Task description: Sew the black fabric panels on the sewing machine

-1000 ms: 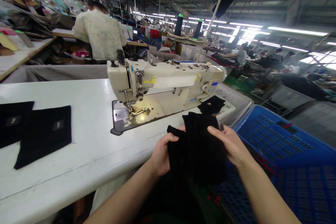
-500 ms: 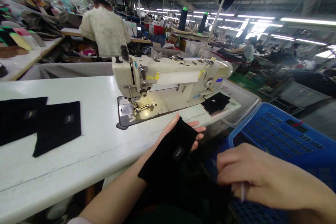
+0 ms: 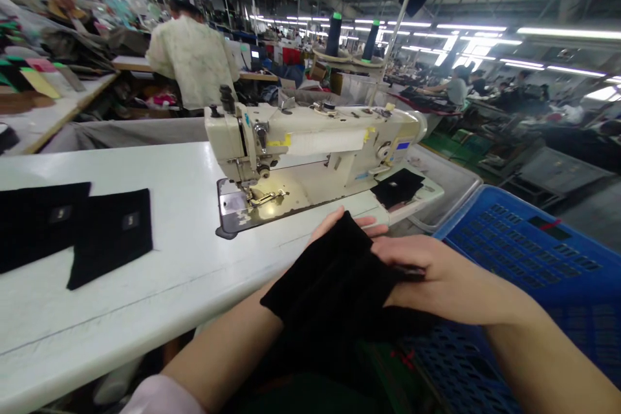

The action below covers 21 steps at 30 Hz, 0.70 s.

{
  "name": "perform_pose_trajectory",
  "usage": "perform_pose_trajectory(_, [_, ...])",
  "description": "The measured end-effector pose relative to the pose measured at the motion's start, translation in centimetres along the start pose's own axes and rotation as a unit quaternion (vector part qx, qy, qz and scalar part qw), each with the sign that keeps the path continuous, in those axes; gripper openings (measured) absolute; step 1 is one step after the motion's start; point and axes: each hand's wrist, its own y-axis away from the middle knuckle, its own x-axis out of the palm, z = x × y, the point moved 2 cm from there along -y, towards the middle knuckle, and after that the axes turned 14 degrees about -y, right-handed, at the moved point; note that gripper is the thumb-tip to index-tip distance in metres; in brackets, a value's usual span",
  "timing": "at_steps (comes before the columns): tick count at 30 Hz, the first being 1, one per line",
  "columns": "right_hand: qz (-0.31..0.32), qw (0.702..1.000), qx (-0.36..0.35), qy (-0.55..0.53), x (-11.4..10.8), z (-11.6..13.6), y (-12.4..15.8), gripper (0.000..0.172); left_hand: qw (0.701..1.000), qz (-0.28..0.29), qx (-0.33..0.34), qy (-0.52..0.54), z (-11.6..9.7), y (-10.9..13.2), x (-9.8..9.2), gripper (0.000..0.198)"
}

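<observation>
Black fabric pieces [image 3: 325, 272] lie across my left hand [image 3: 330, 223], which holds them from beneath. Its thumb and fingertips show past the far edge; the rest is covered. My right hand [image 3: 427, 272] is closed on the right side of the black fabric, close to my left fingers. A small dark, shiny object by the right fingers is too unclear to name. Ahead stands a sewing machine [image 3: 315, 132], its needle area lit. On the white table [image 3: 194, 284], to the left, lie two black fabric pieces [image 3: 114, 233] with small grey labels.
Another labelled black piece [image 3: 398, 187] rests at the machine's right end. A blue plastic basket [image 3: 524, 246] stands right of the table, beside a pale bin [image 3: 456, 184]. Two dark thread cones [image 3: 334, 35] rise behind the machine. A person [image 3: 194, 58] works beyond, back turned.
My right hand has moved left and up, bringing black fabric onto the piece in my left hand. The label on that piece is now covered.
</observation>
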Motion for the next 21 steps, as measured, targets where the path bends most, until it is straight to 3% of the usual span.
perform_pose_trajectory(2, [-0.093,0.981,0.047,-0.162,0.0,-1.2,0.3,0.02,0.998,0.042,0.035,0.026,-1.5,-0.4,-0.1,0.05])
perform_pose_trajectory(5, [-0.246,0.904,0.072,-0.341,1.4,-4.0,-0.6,0.037,0.988,0.053,0.135,0.047,-3.1,-0.4,0.0,0.047])
perform_pose_trajectory(8, [-0.38,0.848,0.038,-0.367,3.4,-7.0,-2.5,0.043,0.981,0.035,0.189,0.036,-3.3,0.1,0.6,0.046])
perform_pose_trajectory(11, [-0.427,0.816,0.018,-0.39,5.0,-9.3,-3.9,0.049,0.979,0.01,0.202,-0.002,-2.7,0.7,1.0,0.048])
perform_pose_trajectory(13, [-0.413,0.815,0.031,-0.404,5.7,-10.1,-4.3,0.048,0.978,-0.004,0.209,-0.017,-2.4,0.8,0.9,0.047])
perform_pose_trajectory(17, [-0.337,0.864,0.079,-0.366,5.7,-10.3,-4.7,0.043,0.964,-0.051,0.259,-0.033,-3.0,1.1,0.2,0.044])
perform_pose_trajectory(21, [-0.324,0.925,0.064,-0.19,2.5,-9.8,-7.3,0.042,0.942,-0.159,0.272,-0.118,-4.9,1.5,-1.3,0.039])
